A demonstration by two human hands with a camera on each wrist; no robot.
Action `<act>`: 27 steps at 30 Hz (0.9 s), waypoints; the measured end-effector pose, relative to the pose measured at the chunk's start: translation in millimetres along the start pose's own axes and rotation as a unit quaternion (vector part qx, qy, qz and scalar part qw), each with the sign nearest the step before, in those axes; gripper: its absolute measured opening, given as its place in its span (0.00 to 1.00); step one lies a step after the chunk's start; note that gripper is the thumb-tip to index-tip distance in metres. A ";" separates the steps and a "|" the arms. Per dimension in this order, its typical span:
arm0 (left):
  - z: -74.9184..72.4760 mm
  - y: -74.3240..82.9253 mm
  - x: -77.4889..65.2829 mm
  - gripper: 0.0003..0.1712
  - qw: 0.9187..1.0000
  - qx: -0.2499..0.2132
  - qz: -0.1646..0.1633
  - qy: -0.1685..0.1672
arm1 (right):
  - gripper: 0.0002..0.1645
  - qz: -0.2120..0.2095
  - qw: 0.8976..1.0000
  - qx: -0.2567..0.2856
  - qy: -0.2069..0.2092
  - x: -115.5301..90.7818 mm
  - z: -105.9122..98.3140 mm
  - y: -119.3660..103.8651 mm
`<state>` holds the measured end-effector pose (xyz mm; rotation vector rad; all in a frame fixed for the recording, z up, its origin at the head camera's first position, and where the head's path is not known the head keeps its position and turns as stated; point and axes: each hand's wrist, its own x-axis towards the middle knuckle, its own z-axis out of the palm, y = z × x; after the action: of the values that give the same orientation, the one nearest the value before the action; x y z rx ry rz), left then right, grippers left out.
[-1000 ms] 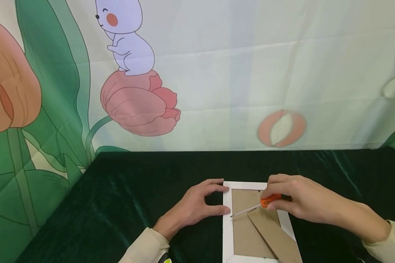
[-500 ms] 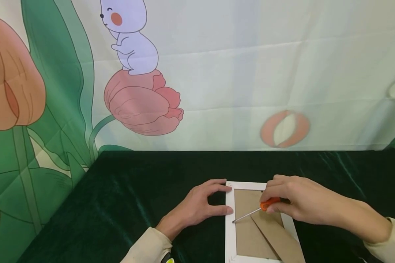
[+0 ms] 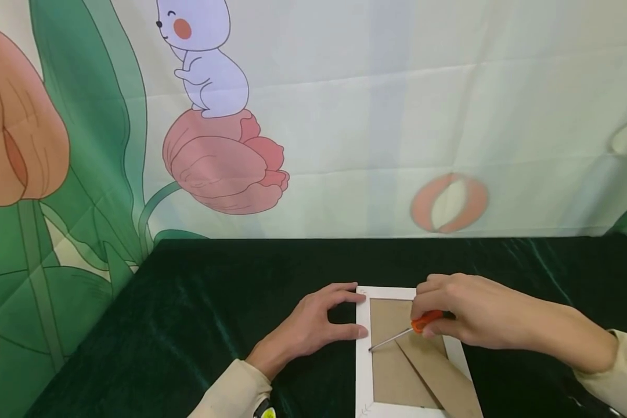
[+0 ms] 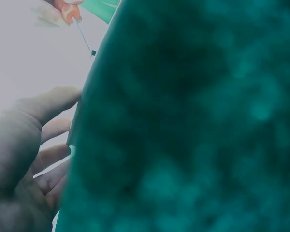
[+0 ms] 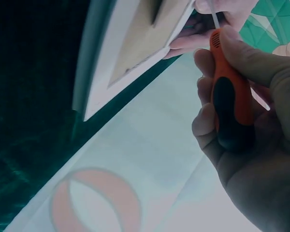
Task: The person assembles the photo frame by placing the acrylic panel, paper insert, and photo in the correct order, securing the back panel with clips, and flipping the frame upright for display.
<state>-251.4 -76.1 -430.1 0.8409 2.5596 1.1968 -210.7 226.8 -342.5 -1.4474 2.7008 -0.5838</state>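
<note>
A white picture frame (image 3: 364, 371) lies back side up, showing its brown backing board (image 3: 394, 383). Its stand flap (image 3: 439, 371) slants across the lower right. My right hand (image 3: 454, 307) grips a screwdriver by its orange and black handle (image 5: 234, 104). The thin metal shaft slopes down to the left, its tip right at the inner edge of the left rail, by a small dark tab (image 4: 93, 52). My left hand (image 3: 313, 322) rests its thumb and fingertips on the frame's left side near the far corner, fingers spread apart.
Dark green velvet cloth (image 3: 214, 325) covers the table. Behind its far edge hangs a pale curtain (image 3: 334, 145) printed with tulips and a white animal. A dark object (image 3: 587, 400) sits partly in view below my right sleeve.
The screwdriver tip has shifted slightly along the left rail toward me. The left hand keeps its place on the frame. The whole head view has swayed a little.
</note>
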 end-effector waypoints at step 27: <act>-1.2 0.5 -0.6 0.33 1.000 -0.007 -0.010 -0.003 | 0.11 0.021 0.999 0.034 -0.012 -11.5 13.1 4.6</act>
<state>-251.2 -76.9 -429.0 0.8119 2.5449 1.2035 -205.3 234.3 -358.0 -1.3705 2.6578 -0.6433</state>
